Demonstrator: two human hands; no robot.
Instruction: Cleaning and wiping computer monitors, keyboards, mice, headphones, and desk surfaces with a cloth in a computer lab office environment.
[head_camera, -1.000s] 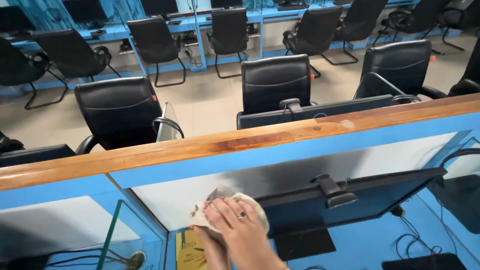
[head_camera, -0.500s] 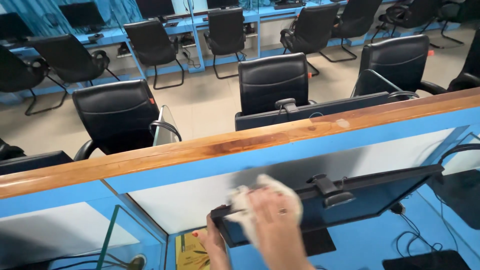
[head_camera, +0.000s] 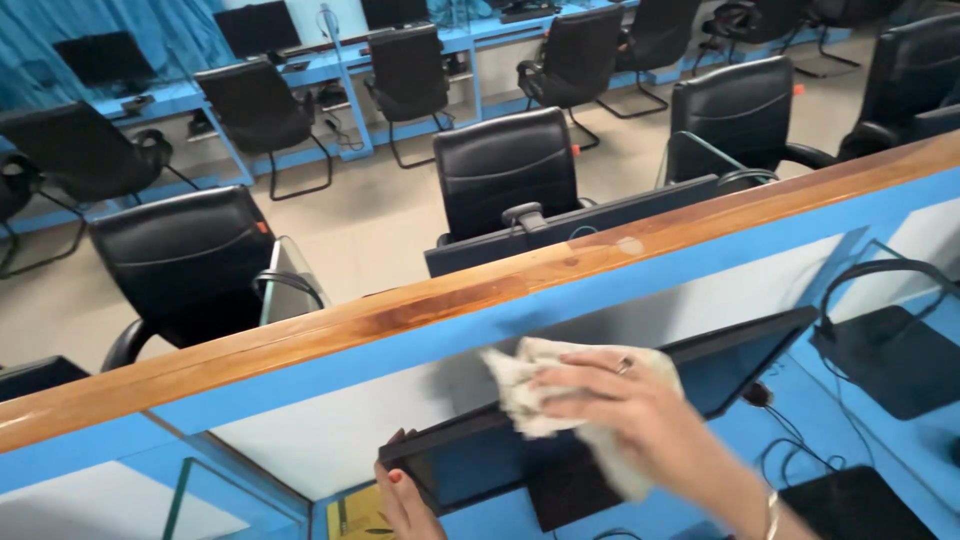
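Observation:
A black flat monitor (head_camera: 740, 360) stands on the blue desk below me, its top edge tilted toward me. My right hand (head_camera: 625, 405) presses a pale, crumpled cloth (head_camera: 535, 375) against the middle of the monitor's top edge. My left hand (head_camera: 405, 500) grips the monitor's lower left corner, fingers curled over its edge. The webcam seen earlier on the monitor is hidden under the cloth and hand.
A wooden-topped blue partition (head_camera: 480, 295) runs across just behind the monitor. Beyond it stand several black office chairs (head_camera: 505, 170) and another monitor (head_camera: 570, 235). Headphones (head_camera: 880, 275) hang at right; cables (head_camera: 800, 460) lie on the desk. A yellow sheet (head_camera: 355, 515) lies lower left.
My right hand has slid the cloth rightward along the monitor's top edge, from its left corner to the middle. My left hand has stayed on the left corner. My view has swung right.

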